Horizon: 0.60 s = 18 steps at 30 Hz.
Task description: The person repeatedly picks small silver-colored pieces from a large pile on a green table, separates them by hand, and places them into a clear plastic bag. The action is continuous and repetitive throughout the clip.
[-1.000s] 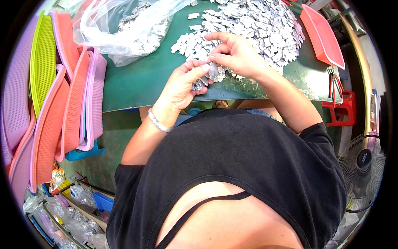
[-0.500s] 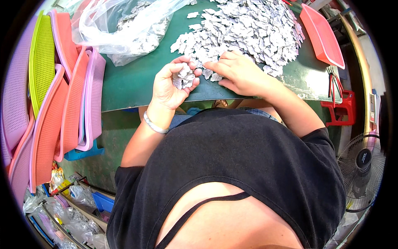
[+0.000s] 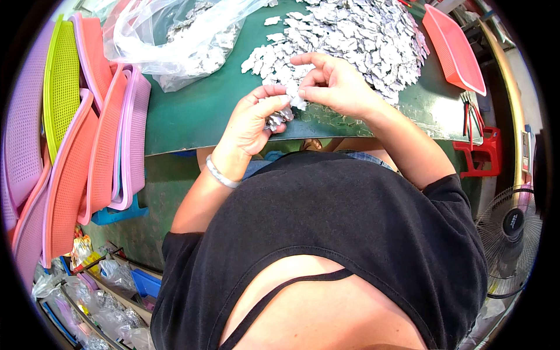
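A clutch of small, flat, wavy-edged grey pieces (image 3: 279, 118) is gathered in my left hand (image 3: 248, 119), its thumb lying over the top of them. My right hand (image 3: 341, 87) is close beside it. Its thumb and a bent finger close at a single pale grey piece (image 3: 297, 100), and the index finger stretches out above. How firmly that piece is pinched is partly hidden. Just beyond both hands, a large heap of the same grey pieces (image 3: 361, 41) spreads over the green table (image 3: 181, 125).
A clear plastic bag (image 3: 192, 55) with more grey pieces sits at the far left. Stacked purple, orange and green baskets (image 3: 64, 134) rise on the left. A pink basket (image 3: 455, 49), tools with red handles (image 3: 471, 114), a red stool (image 3: 484, 151) and a fan (image 3: 510, 233) are at right.
My left hand has turned its thumb over the pieces and shifted slightly right. The right hand has lifted off the heap's near edge, index finger extended, with a piece now between the hands.
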### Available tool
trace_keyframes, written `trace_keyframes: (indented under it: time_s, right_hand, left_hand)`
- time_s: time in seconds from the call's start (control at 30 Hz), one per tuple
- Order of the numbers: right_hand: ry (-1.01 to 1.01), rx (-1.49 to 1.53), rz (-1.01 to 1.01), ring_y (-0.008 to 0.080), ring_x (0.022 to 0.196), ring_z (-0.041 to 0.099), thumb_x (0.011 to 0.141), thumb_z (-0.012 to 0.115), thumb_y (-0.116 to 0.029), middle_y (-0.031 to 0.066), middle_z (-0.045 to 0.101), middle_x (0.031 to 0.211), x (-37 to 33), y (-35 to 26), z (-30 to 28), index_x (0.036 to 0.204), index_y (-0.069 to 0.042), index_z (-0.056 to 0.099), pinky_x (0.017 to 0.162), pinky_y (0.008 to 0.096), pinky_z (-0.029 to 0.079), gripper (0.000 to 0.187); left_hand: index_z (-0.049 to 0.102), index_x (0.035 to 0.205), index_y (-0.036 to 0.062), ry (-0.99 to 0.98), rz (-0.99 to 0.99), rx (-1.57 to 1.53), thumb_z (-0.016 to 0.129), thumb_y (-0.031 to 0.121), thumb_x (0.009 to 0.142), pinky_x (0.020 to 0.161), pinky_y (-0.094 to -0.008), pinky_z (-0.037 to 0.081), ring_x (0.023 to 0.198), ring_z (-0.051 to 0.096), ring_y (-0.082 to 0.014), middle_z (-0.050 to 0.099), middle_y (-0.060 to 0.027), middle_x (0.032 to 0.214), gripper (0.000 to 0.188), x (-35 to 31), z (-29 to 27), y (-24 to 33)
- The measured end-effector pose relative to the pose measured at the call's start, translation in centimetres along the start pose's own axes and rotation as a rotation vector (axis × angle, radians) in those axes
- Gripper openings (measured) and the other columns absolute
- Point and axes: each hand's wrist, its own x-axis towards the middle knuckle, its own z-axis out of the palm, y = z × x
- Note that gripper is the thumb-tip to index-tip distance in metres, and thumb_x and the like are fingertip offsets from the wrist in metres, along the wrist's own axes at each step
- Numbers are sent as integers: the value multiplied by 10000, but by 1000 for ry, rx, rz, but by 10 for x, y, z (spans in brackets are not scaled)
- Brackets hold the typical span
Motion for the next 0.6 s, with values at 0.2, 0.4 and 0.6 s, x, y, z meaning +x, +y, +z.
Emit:
trace_keyframes:
  time_s: [0.2, 0.4, 0.6]
  right_hand:
    - [-21, 86, 65, 71, 699, 543, 792, 584, -49, 25, 618, 779, -1, -2, -4, 1201, 13, 437, 671, 218, 433, 440]
    - [44, -464, -170, 152, 748, 562, 771, 593, -73, 43, 622, 801, -5, 8, -16, 1194, -51, 464, 692, 261, 434, 444]
    - [-13, -1049, -500, 247, 840, 507, 693, 631, -91, 55, 564, 826, -10, 15, -12, 1169, -74, 487, 733, 368, 406, 497]
  left_hand:
    - [536, 894, 61, 6, -5, -29, 625, 86, 791, 450, -228, 428, 607, 576, -134, 588, -40, 758, 138, 0, 3, -2]
    - [524, 881, 58, 38, 14, -23, 601, 79, 804, 440, -237, 420, 606, 575, -167, 575, -57, 733, 110, -1, 3, 2]
    - [517, 897, 87, -33, 175, -35, 594, 79, 803, 442, -238, 412, 628, 572, -209, 563, -59, 749, 122, -14, 15, 39]
